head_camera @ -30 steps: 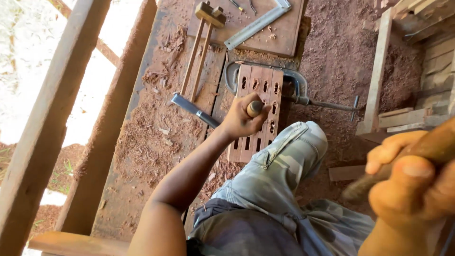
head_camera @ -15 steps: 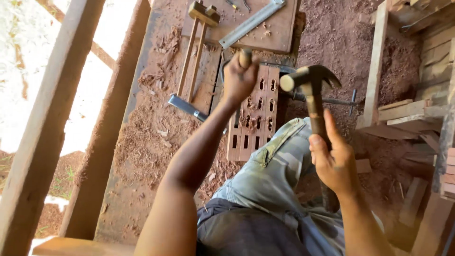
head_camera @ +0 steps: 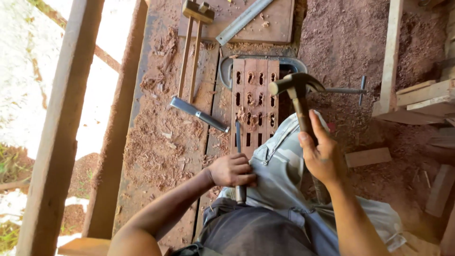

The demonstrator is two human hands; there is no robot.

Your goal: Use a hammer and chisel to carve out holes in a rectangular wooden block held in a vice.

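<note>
Several slots are already cut in the wooden board [head_camera: 255, 102] clamped mid-bench, as a chisel [head_camera: 239, 156] is gripped in the closed left hand [head_camera: 232, 170] and a hammer [head_camera: 297, 97] is held loosely by the half-open right hand [head_camera: 322, 154], more rough slots remaining.

Two hands are showing: the left hand [head_camera: 232, 170] and the right hand [head_camera: 324, 154]. One hammer [head_camera: 296, 87] is sitting in the middle. Two chisels are showing, one chisel [head_camera: 238, 156] at bottom middle, another chisel [head_camera: 199, 114] lying left of it. One slotted wooden board [head_camera: 253, 102] is lying in the middle.
</note>
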